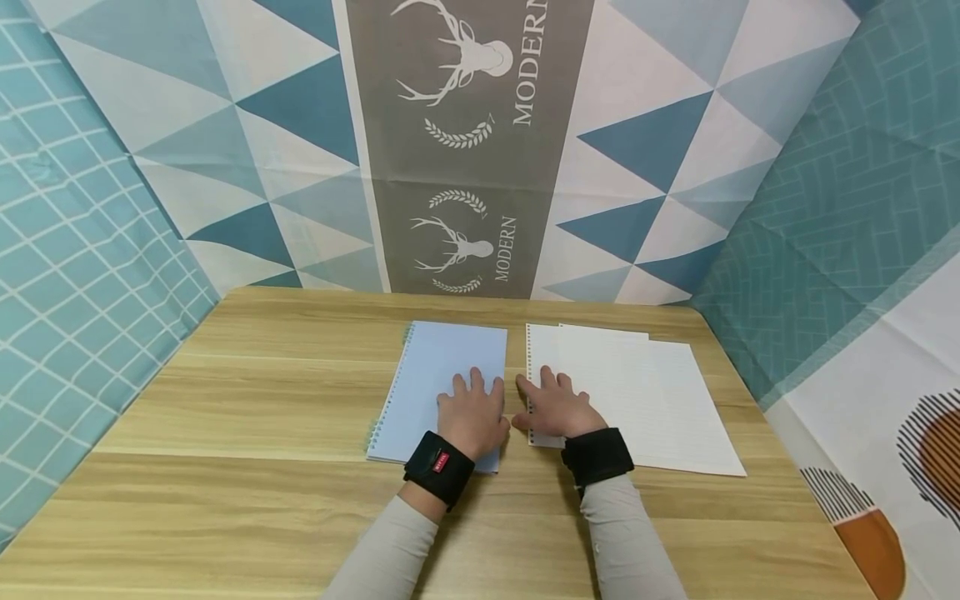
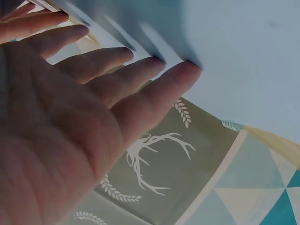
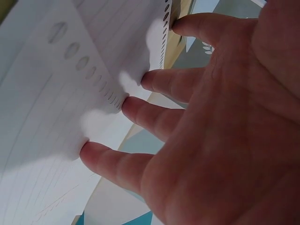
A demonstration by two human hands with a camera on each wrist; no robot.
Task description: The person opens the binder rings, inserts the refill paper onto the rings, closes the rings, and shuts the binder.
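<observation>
Currently, the left hand [image 1: 471, 417] rests straight-fingered on the blue notebook [image 1: 442, 358]; the right hand [image 1: 561, 411], fingers splayed, touches the loose sheets [image 1: 660, 404]; sideways pressure could skew their overlap.

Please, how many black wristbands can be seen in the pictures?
2: the left band, on the wrist of the left hand, which touches the notebook, and the right band, on the wrist of the right hand, which touches the paper.

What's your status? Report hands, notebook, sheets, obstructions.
Left hand on blue spiral notebook. Right hand on overlapping punched sheets. Nothing visibly blocking either.
</observation>
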